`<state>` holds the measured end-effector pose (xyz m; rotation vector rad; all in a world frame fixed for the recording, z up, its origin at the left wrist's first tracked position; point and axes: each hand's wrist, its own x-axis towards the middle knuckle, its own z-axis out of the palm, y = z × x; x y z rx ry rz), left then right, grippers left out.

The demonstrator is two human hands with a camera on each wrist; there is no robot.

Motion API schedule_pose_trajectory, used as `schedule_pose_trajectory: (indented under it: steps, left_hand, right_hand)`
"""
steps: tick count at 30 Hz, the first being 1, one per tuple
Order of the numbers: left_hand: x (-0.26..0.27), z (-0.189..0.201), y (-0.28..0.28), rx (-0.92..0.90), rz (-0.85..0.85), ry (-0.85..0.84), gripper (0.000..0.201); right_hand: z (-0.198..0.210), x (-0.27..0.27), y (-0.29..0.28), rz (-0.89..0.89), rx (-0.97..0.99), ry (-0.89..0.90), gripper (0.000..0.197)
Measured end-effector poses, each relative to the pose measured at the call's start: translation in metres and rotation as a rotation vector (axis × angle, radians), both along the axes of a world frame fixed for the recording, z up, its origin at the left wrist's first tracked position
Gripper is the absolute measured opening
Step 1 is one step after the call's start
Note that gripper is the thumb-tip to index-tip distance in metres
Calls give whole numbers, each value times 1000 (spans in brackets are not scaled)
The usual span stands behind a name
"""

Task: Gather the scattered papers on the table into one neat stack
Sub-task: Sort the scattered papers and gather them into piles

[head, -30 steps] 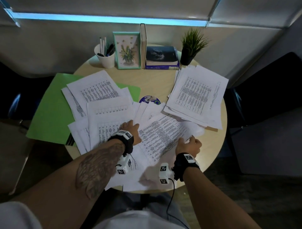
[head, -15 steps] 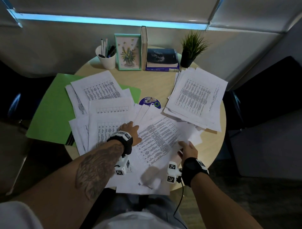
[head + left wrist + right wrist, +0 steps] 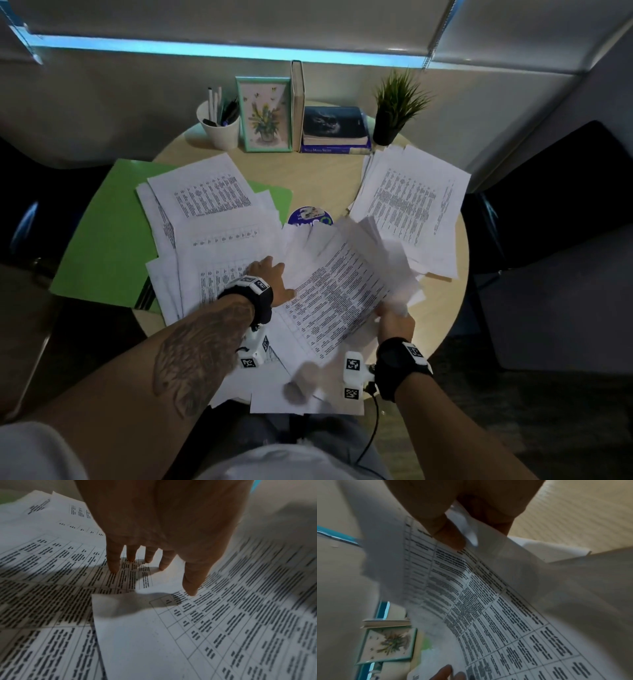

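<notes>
Printed white sheets lie scattered over a round wooden table (image 3: 315, 174). One loose spread (image 3: 212, 219) covers the left side, partly on a green folder (image 3: 102, 233). A rougher pile (image 3: 411, 205) sits at the right. My right hand (image 3: 390, 313) grips a bundle of sheets (image 3: 342, 284) by its near corner, thumb (image 3: 450, 536) on top, and the bundle's far end fans up off the table. My left hand (image 3: 274, 277) lies flat beside it, straight fingers (image 3: 113, 566) touching the sheets underneath.
Along the table's back edge stand a white pen cup (image 3: 219, 126), a framed flower picture (image 3: 263, 113), an upright book (image 3: 297, 102), stacked books (image 3: 334, 130) and a small potted plant (image 3: 394, 106). A round blue coaster (image 3: 310, 216) peeks out mid-table. Dark chairs flank the table.
My right hand drew back toward the near edge, then raised the bundle so its far end lifted and fanned out. My left hand stayed in place on the sheets.
</notes>
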<state>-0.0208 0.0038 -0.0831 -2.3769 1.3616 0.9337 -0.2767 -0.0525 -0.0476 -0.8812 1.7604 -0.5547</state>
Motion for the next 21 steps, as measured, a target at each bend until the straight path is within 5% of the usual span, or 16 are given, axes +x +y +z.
schedule_pose_trajectory:
  steps: [11,14,21]
  left_hand:
    - [9,-4,8,-5,54,37,99]
    - [11,-5,8,14,43,33,97]
    - [14,-5,7,22,25,8,91]
  right_hand:
    - [28,8,-23,-71,-287,-53,10]
    - [34,7,-36,3,-393,25,26]
    - [42,-2,-81,-65,-521,121,29]
